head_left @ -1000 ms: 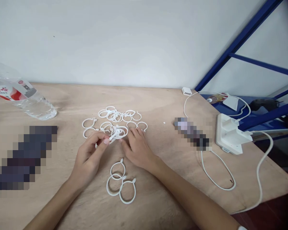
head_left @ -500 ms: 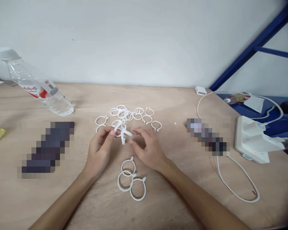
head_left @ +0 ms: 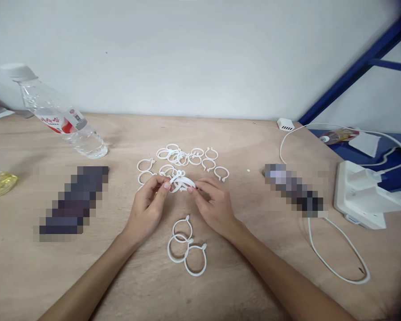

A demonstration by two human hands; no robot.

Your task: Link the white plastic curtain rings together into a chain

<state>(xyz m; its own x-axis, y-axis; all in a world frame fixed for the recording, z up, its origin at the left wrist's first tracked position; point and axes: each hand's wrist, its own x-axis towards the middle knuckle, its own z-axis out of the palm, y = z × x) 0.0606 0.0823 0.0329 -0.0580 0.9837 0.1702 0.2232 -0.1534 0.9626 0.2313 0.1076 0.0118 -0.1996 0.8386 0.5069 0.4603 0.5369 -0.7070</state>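
Wooden table (head_left: pixel 247 276) against a pale wall, viewed from the head camera. Left hand (head_left: pixel 149 209) and right hand (head_left: pixel 215 205) raised just above the surface at centre, fingertips of both pinched onto one white plastic ring (head_left: pixel 183 183) held between them; narrow pinch on each side, ring lifted slightly off the wood. Directly behind the held ring, a loose heap of white rings (head_left: pixel 183 158), overlapping, exact count not readable, roughly a dozen or more. In front of the hands, nearer the body, three linked rings (head_left: pixel 187 249) lying flat, touching one another, between the two forearms. To the left: one clear water bottle (head_left: pixel 60 120) with red-and-white label, tilted, and one blurred dark object (head_left: pixel 75 198) near the left hand. At the far left edge, one yellowish item (head_left: pixel 0 183), partly cut off. To the right: one further blurred object (head_left: pixel 294 189), one white power strip (head_left: pixel 366 196), one white cable (head_left: pixel 334 254) looping across the wood, one small white adapter (head_left: pixel 285 124) at the back edge. Blue metal frame (head_left: pixel 357 67) at upper right.
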